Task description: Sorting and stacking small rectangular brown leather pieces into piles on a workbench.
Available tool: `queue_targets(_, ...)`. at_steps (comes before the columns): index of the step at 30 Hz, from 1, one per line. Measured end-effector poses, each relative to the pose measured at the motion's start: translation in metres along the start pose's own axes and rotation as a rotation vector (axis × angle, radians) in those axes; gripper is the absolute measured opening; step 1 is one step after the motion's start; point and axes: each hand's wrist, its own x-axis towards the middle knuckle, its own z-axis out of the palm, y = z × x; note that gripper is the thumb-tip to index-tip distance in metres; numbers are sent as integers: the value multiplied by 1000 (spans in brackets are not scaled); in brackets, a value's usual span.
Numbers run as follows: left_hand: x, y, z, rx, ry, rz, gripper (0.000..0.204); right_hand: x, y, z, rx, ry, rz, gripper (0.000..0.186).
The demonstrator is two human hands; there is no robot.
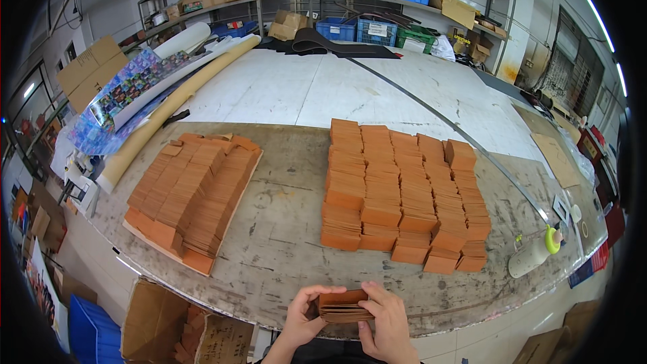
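"Where the stained surface (286,229) spreads out, what stands on it?"

"On the right, rows of orange-brown stacks (399,195); well apart on the left, a smaller group of similar stacks (192,192)."

"Anything smaller?"

"A pale bottle (527,260) with a yellow-green cap, right of the rows."

"And the hands?"

"The left hand (300,319) and right hand (388,320) grasp opposite ends of a small bundle of orange-brown pieces (342,311) by the surface's near edge."
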Motion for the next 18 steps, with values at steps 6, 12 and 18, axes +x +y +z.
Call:
queue_targets(6,3,-3,-1,5,-32,15,53,-14,-1,-7,78,-56,43,47)
queue_targets(12,5,8,0,145,-77,-49,65,-15,3,-7,112,-81,9,50)
queue_targets(18,1,-2,1,22,9,-94,69,-11,0,-12,71,-96,19,44)
